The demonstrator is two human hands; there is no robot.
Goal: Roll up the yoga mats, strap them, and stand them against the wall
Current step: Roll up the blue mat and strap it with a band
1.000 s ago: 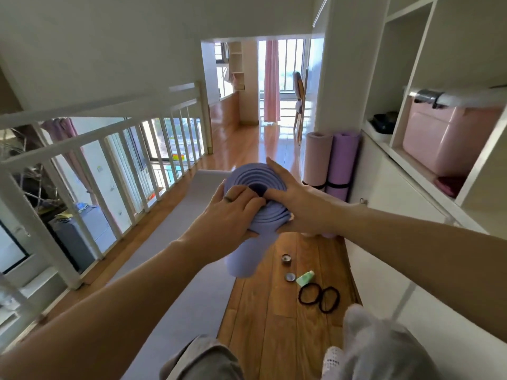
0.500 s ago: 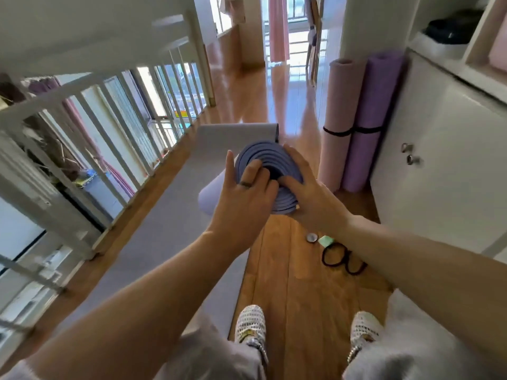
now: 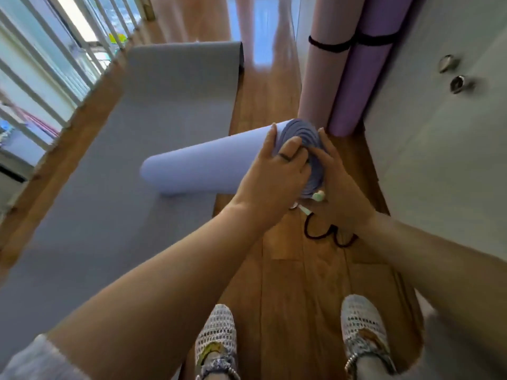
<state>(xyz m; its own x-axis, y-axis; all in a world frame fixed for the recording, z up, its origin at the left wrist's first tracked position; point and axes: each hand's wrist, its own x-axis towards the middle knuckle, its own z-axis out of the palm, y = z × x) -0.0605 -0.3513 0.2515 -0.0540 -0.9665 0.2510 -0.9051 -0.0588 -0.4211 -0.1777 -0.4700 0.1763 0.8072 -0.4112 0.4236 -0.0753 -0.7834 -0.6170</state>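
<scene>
White slatted railing [image 3: 55, 64] far L; flat grey mat [image 3: 164, 105], matte foam, lies on glossy wood floor [image 3: 288, 283]; lavender mat [image 3: 205, 165], a smooth tight cylinder, is low across grey mat's R edge; 1 s ago it was held up higher. L hand [image 3: 277, 176] clasps its spiral end, thumb on roll's side; R hand [image 3: 337, 182] fingers curl on same end. Pink mat [image 3: 321, 86] & purple mat [image 3: 362, 86] stand upright w/ black straps [image 3: 329, 47] by white cabinet [image 3: 439, 160].
</scene>
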